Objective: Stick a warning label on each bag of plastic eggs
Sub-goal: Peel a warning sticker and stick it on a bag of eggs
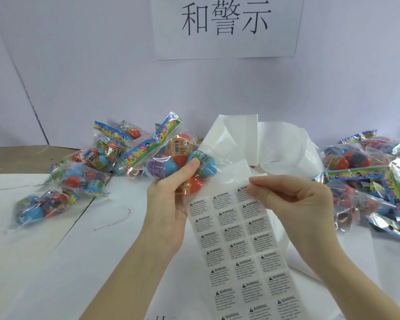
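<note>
Bag of plastic eggs [171, 162] gripped in left hand [169, 204], right hand [296, 199] pinching label sheet [243, 245].

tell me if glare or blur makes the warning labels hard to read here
Head view: even, soft light; label sheet headings read "WARNING", but the small print blurs; glare glints on the bags at right; wide-angle bending near the edges.

Label sheet [240, 248] reads "WARNING" (repeated); wall sign [226, 26] reads "和警示".
</note>
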{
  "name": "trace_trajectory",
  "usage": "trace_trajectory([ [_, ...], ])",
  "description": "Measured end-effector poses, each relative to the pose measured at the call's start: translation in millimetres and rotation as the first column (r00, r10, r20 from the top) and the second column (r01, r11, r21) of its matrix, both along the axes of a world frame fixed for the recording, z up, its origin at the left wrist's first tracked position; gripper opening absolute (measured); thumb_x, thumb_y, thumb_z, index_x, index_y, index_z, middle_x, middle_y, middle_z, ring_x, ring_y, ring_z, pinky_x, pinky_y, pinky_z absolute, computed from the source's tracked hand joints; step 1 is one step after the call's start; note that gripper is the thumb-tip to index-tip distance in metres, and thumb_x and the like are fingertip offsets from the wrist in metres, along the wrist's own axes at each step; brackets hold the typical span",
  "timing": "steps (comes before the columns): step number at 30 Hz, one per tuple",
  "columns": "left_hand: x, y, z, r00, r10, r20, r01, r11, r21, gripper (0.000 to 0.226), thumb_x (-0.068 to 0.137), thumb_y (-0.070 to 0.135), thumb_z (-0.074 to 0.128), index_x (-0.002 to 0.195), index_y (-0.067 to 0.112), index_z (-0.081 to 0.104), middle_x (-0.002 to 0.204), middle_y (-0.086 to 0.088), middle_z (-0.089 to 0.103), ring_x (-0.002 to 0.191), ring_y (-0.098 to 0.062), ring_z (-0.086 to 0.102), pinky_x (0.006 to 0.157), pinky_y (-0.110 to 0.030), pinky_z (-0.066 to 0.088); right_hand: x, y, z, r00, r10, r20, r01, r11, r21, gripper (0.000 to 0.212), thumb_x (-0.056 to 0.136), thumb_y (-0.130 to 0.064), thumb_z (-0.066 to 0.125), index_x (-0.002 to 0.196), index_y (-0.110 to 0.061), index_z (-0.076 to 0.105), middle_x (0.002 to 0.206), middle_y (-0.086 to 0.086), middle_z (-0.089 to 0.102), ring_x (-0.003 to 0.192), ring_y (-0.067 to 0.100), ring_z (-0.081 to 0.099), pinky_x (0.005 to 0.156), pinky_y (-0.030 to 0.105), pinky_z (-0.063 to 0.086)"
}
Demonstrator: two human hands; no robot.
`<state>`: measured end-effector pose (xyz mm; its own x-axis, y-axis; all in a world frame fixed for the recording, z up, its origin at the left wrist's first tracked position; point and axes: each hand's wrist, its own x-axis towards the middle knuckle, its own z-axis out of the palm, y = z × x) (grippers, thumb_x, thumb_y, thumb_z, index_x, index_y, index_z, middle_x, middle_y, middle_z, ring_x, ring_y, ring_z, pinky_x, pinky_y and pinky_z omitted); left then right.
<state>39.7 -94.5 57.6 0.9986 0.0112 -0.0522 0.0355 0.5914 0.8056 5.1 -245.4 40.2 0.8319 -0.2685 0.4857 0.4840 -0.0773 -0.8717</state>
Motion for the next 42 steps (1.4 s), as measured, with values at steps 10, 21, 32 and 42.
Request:
trace_trajectory([
  [10,4,0,-6,0.998,-0.006,-0.064,0.002,0.998,-0.067,0.006,0.057,0.015,0.071,0.059,0.011,0.075,0.065,-0.002,0.07,0.057,-0.013,0.068,0.059,-0.023,0.058,2,3,-10,0.983,-0.172,0.066,0.184,0.942,-0.281,0.039,0.071,-0.001,0.076,0.066,-0.038,0.065,0.068,-0.024,0.067,0.063,0.0,0.062,0.062,0.01,0.047],
  [21,7,-1,-11,0.994,0.098,-0.044,-0.1,0.994,-0.039,0.057,0.058,0.016,0.073,0.112,-0.002,0.064,0.094,-0.009,0.07,0.082,-0.02,0.067,0.074,-0.028,0.057,2,7,-13,0.986,-0.143,0.083,0.165,0.882,-0.442,0.035,0.082,-0.002,0.066,0.073,-0.033,0.054,0.094,-0.018,0.05,0.098,-0.006,0.045,0.081,0.004,0.032],
  [32,17,8,-16,0.967,0.253,-0.01,-0.253,0.966,0.05,0.018,0.073,0.007,0.073,0.089,0.011,0.064,0.07,0.003,0.068,0.056,-0.004,0.064,0.054,-0.016,0.053,3,4,-8,0.993,-0.049,0.109,0.068,0.981,-0.181,0.019,0.077,-0.021,0.059,0.071,-0.04,0.056,0.085,-0.019,0.059,0.087,0.003,0.054,0.074,0.015,0.037],
  [42,8,4,-9,0.92,0.206,0.334,-0.31,0.903,0.296,0.029,0.065,0.003,0.08,0.09,0.003,0.064,0.067,0.002,0.063,0.056,-0.004,0.055,0.056,-0.015,0.048,0,8,-10,0.999,-0.006,0.05,0.017,0.975,-0.22,0.074,0.062,-0.03,0.079,0.113,-0.066,0.039,0.123,-0.025,0.047,0.101,0.0,0.058,0.078,0.01,0.041],
])
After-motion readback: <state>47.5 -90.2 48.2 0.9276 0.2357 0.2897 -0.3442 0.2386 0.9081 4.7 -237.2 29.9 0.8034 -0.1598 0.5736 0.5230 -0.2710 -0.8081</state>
